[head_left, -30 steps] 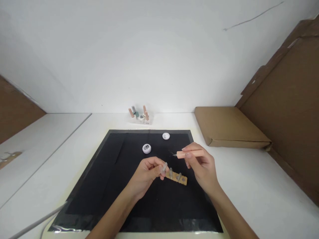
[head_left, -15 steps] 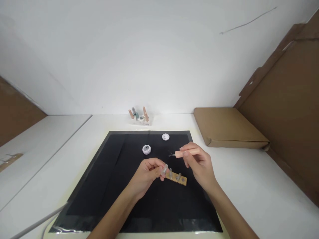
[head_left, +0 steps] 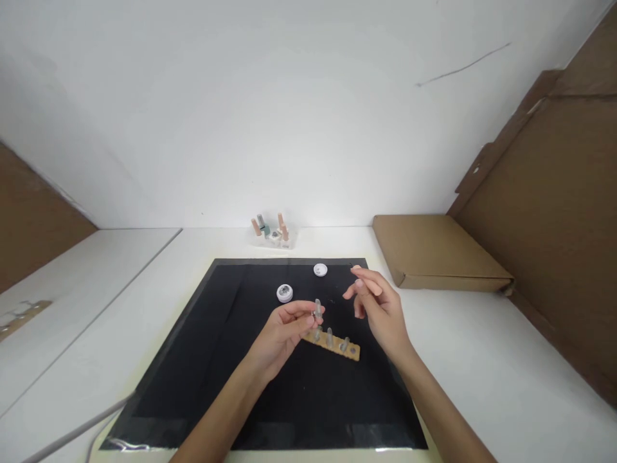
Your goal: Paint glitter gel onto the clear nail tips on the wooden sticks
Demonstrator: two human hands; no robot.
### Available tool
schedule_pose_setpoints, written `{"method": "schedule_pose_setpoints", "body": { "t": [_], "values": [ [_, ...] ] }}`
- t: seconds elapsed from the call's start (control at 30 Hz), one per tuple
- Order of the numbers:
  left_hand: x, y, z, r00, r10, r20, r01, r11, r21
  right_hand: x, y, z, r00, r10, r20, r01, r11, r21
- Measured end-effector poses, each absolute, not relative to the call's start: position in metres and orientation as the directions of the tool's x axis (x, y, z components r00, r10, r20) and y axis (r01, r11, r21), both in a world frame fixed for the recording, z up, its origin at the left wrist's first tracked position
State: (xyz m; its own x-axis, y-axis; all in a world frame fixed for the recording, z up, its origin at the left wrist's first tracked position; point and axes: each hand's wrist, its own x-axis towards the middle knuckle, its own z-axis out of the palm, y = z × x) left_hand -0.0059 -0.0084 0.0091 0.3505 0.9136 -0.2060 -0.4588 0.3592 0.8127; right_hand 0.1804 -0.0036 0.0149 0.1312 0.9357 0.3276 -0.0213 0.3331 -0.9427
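My left hand [head_left: 284,331] pinches a clear, greyish false nail [head_left: 318,308] upright between thumb and fingertips. It is just above a tan wooden nail stand [head_left: 332,345], on which several more false nails stand in a row. My right hand [head_left: 383,308] is closed on a peach-coloured nail brush handle [head_left: 373,287], to the right of the false nail and apart from it. The brush's bristle end is mostly hidden by the fingers. Beyond my left hand sits a small white jar [head_left: 285,294] with silvery-grey contents. Its white lid [head_left: 320,270] lies farther back.
A black mat [head_left: 202,360] lies under the hands. At the back, a clear tray [head_left: 263,241] holds several bottles with peach and grey caps. A flat cardboard box [head_left: 438,251] is at right. Another wooden stand [head_left: 26,315] with nails rests at far left.
My right hand has turned the brush, so its bristle end no longer points left toward the false nail. My left hand has raised the false nail slightly and holds it more upright.
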Motion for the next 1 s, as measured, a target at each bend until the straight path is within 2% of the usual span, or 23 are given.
{"method": "schedule_pose_setpoints", "body": {
  "t": [0.27, 0.43, 0.5, 0.67, 0.8, 0.87, 1.0],
  "values": [
    [-0.002, -0.015, 0.01, 0.352, 0.917, -0.188, -0.507, 0.355, 0.785, 0.175, -0.011, 0.016, -0.011, 0.938, 0.347, 0.001, 0.347, -0.938],
    [-0.002, -0.028, 0.011, 0.346, 0.916, -0.204, -0.544, 0.373, 0.752, 0.178, -0.028, 0.024, -0.024, 0.97, 0.24, -0.108, 0.236, -0.966],
    [-0.001, -0.039, 0.012, 0.328, 0.919, -0.219, -0.53, 0.371, 0.762, 0.18, -0.044, 0.021, 0.002, 0.976, 0.219, -0.096, 0.218, -0.971],
    [0.014, -0.075, 0.005, 0.226, 0.926, -0.303, -0.482, 0.377, 0.791, 0.175, -0.094, -0.005, 0.081, 0.96, 0.269, -0.044, 0.273, -0.961],
    [0.034, -0.1, -0.011, 0.248, 0.924, -0.292, -0.483, 0.379, 0.789, 0.166, -0.123, -0.029, 0.131, 0.943, 0.304, -0.116, 0.319, -0.941],
    [0.042, -0.108, -0.02, 0.267, 0.919, -0.29, -0.495, 0.388, 0.778, 0.161, -0.132, -0.037, 0.247, 0.932, 0.266, -0.18, 0.313, -0.932],
    [0.052, -0.115, -0.028, 0.253, 0.908, -0.335, -0.523, 0.42, 0.741, 0.155, -0.139, -0.047, 0.366, 0.908, 0.202, -0.17, 0.278, -0.945]
  ]
}}
